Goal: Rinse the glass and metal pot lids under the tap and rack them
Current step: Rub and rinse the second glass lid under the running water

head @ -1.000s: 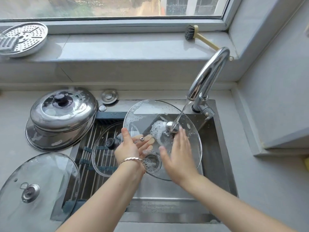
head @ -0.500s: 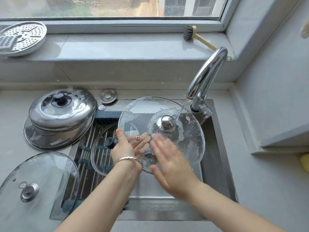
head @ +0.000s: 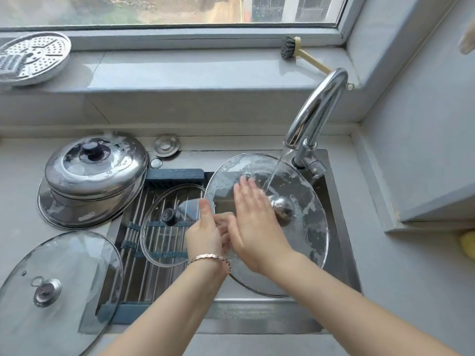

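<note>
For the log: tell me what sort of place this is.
Most likely a home kitchen: a steel sink with a running tap, a drying rack over it, and a metal pot lid beside it.

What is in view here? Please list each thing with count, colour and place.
tap: 1, chrome, running, right
rack: 1, steel rods, blue ends, centre left
soapy glass lid: 1, clear, under the stream
small glass lid: 1, clear, black knob, on rack
large glass lid: 1, clear, counter near left
metal lids: at least 2, silver, stacked, counter left
steamer plate: 1, silver, windowsill left
brush: 1, black bristles, windowsill right
left hand: grips soapy lid's rim
right hand: flat on that lid
</note>
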